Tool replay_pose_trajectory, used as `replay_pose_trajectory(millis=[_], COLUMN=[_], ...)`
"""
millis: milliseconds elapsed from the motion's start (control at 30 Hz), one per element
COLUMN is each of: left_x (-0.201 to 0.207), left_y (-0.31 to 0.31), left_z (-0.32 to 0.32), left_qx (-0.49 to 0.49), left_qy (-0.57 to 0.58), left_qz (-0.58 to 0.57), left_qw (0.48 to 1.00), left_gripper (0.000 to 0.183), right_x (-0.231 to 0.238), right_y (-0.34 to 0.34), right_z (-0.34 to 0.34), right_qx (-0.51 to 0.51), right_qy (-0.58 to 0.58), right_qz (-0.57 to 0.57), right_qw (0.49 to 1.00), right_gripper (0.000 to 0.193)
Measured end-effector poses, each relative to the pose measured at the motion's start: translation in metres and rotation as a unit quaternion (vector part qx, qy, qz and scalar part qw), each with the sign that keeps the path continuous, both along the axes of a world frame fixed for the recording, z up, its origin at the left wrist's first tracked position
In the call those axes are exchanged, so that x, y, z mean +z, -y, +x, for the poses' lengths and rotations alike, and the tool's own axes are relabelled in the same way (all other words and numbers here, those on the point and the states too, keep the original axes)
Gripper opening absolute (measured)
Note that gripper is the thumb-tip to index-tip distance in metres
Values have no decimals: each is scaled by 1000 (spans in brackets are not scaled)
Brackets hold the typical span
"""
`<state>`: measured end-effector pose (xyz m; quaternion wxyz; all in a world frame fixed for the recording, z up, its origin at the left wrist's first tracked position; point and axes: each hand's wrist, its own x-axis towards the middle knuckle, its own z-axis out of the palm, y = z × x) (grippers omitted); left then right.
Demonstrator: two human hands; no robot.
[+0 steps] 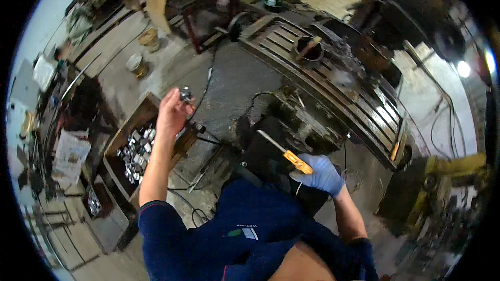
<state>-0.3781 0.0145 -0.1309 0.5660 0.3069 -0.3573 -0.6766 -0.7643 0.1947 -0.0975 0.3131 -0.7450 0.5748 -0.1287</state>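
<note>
left hand [173,114] pinches a small metal part [185,94]; gloved right hand [321,173] is wrapped round an orange-handled screwdriver [295,160], well apart from that part. open box [141,111] of metal pieces [137,151] sits beside the left forearm [158,169].

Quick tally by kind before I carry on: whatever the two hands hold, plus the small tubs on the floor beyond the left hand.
Shiny metal part in left hand: 1
Screwdriver in gloved right hand: 1
Small tubs: 2
Total: 4
</note>
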Motion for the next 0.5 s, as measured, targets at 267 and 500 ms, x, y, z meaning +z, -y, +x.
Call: replay_pose_trajectory(millis=[267,500], left_x=[1,-16], left_y=[2,-1], left_z=[-181,-245], left_qx=[-276,-366], left_qy=[24,136], left_qz=[4,-2], left_qw=[961,921], left_gripper=[16,14], right_x=[33,30], right_y=[-8,-26], right_z=[-33,-56], right_qx=[-71,-151], right_qy=[-49,-139], right_qz=[13,89], right_qw=[996,975], right_gripper=[55,62])
